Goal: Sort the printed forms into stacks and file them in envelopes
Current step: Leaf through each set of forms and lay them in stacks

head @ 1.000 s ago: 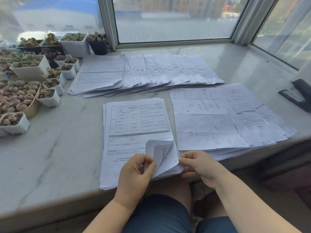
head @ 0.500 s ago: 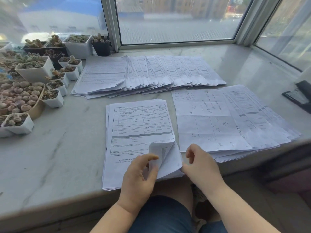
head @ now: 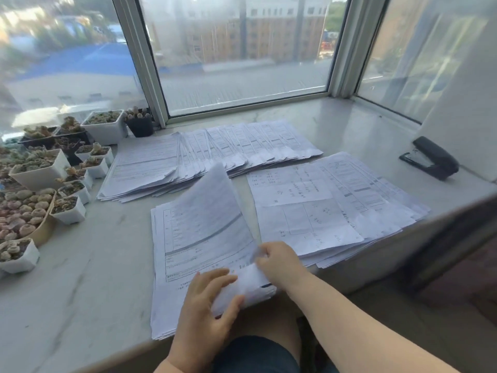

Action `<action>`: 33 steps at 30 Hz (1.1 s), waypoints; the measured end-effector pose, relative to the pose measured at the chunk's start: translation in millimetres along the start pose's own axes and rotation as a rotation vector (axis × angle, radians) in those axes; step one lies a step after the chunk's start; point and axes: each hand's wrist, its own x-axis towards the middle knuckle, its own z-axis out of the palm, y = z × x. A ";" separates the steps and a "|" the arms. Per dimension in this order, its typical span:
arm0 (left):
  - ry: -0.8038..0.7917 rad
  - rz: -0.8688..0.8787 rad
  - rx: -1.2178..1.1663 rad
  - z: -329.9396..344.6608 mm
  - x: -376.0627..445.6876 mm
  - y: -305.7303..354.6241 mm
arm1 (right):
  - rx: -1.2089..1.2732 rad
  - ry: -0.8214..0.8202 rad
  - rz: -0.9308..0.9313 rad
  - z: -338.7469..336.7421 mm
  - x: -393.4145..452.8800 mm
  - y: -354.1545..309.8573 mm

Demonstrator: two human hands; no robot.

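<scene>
Paper sorting was the step in hand. Near pile of forms lay at 6 o'clock on the marble sill, w/ two more groups: a fanned row at 12 o'clock & a spread pile at 3 o'clock. Right hand pinched the top sheet by its low right corner; the sheet stood curled up off the pile. Left hand curled round the lifted corners of the pages below. No envelopes in view, so filing looked far off. Next move prob. called for pulling that one sheet free, not two stuck together, & laying it on the matching group.
</scene>
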 end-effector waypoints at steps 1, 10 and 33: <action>0.038 0.047 0.040 -4.1 4.1 6.4 | 0.079 0.043 -0.017 -7.5 -1.2 0.1; 0.065 0.329 0.048 37.4 92.8 96.3 | 1.104 0.286 0.131 -160.4 8.0 54.0; -0.383 0.279 0.192 305.9 145.4 138.6 | 1.333 0.070 0.207 -301.6 82.5 255.0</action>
